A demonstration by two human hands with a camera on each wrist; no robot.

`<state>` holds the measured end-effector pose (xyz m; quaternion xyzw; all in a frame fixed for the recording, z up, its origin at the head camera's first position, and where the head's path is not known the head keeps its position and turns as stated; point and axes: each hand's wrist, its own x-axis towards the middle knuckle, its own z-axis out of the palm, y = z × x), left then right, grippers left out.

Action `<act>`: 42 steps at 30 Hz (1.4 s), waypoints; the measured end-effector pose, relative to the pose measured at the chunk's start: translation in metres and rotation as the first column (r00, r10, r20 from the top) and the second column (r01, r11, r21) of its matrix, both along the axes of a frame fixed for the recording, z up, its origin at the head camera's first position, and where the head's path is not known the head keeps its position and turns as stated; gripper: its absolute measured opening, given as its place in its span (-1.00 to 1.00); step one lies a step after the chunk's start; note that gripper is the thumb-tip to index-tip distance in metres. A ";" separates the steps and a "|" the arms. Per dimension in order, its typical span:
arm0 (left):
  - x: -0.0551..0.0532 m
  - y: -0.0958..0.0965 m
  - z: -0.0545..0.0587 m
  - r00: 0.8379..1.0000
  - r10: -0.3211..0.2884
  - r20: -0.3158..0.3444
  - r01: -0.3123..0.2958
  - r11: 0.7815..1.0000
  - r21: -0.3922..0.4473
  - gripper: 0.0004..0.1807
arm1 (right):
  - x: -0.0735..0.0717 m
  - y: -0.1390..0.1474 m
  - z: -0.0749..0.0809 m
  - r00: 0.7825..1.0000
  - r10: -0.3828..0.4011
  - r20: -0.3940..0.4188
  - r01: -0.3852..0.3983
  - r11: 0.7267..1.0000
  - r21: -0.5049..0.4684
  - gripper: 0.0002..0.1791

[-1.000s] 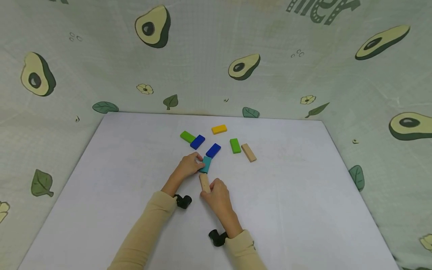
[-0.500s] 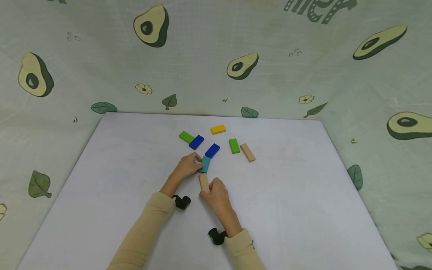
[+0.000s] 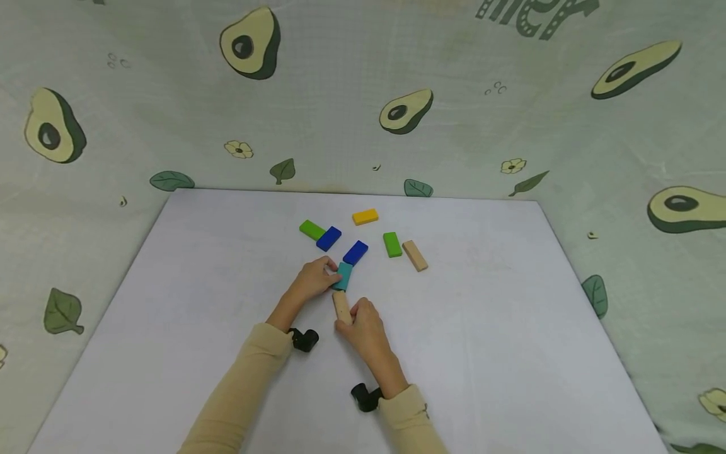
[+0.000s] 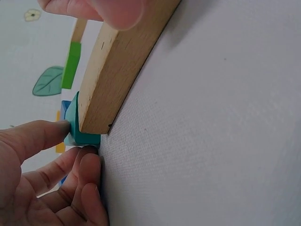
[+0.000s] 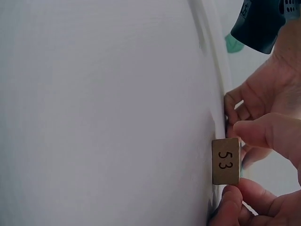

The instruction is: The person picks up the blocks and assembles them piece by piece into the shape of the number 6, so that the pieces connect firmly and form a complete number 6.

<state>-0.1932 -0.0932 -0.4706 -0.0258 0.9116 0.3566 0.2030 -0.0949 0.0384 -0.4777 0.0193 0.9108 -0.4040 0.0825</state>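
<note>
Both hands were occupied, each with its digits drawn narrow around a block near the middle of the surface (image 3: 499, 309). The left hand (image 3: 314, 279) pinched the teal block (image 3: 343, 276) across its width, thumb against one side and a finger against the other, probably to steady it. The right hand (image 3: 365, 328) gripped the wooden block (image 3: 341, 306) by the sides near its closer end — a hold that left its far end free to meet the teal one, and the two seemed to touch there. The number on the closer end faced back toward the person, uncovered because the fingers lay along the sides.

Past the teal block, a dark blue block (image 3: 355, 253) sat at its far end and slanted to the right, so the three made a bent line. The loose pieces lay farther out, perhaps to leave the hands room: another blue block (image 3: 329, 239) against a lime block (image 3: 312, 230), a yellow block (image 3: 365, 217), and a green block (image 3: 392, 244) beside a plain wood piece (image 3: 415, 255).
</note>
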 end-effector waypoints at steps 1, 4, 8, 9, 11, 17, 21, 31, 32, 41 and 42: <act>0.000 0.000 0.000 1.000 0.000 -0.001 0.000 1.000 0.000 -0.68 | 0.000 0.000 0.000 1.000 0.001 0.006 -0.001 1.000 -0.007 -0.66; 0.000 -0.002 -0.001 1.000 0.000 0.000 0.000 1.000 0.007 -0.67 | -0.001 0.002 -0.001 0.999 0.001 0.033 0.000 0.999 -0.041 -0.62; 0.000 -0.005 -0.001 1.000 0.002 -0.003 -0.002 1.000 0.028 -0.66 | -0.001 0.004 -0.001 0.999 0.005 0.039 -0.002 0.997 -0.077 -0.60; 0.000 -0.005 -0.001 1.000 0.002 -0.006 -0.001 0.999 0.034 -0.66 | -0.001 0.005 -0.001 0.999 0.008 0.038 -0.004 0.997 -0.083 -0.60; 0.001 -0.007 -0.002 1.000 0.001 -0.016 0.000 0.999 0.046 -0.65 | -0.001 0.006 -0.001 0.999 0.014 0.033 -0.011 0.995 -0.094 -0.61; 0.006 -0.013 -0.005 0.998 0.006 -0.057 -0.001 0.996 0.090 -0.63 | -0.003 0.009 0.002 0.999 0.033 0.039 -0.027 0.991 -0.131 -0.62; 0.011 -0.016 -0.004 0.998 0.021 -0.060 -0.015 0.995 0.103 -0.60 | -0.004 0.012 0.002 0.998 0.050 0.034 -0.045 0.989 -0.144 -0.63; 0.032 -0.017 -0.005 0.997 0.042 -0.060 -0.034 0.991 0.128 -0.56 | -0.006 0.019 0.002 0.997 0.072 0.023 -0.067 0.982 -0.176 -0.68; 0.035 -0.016 -0.005 0.998 0.047 -0.052 -0.040 0.990 0.137 -0.56 | -0.006 0.019 0.001 0.997 0.073 0.021 -0.068 0.982 -0.174 -0.68; 0.054 -0.009 -0.004 0.997 0.076 0.021 -0.079 0.968 0.239 -0.57 | -0.006 0.024 0.000 0.995 0.091 0.027 -0.082 0.969 -0.231 -0.69; 0.056 -0.009 -0.004 0.997 0.077 0.024 -0.080 0.966 0.247 -0.57 | -0.006 0.025 0.000 0.995 0.099 0.028 -0.089 0.966 -0.244 -0.69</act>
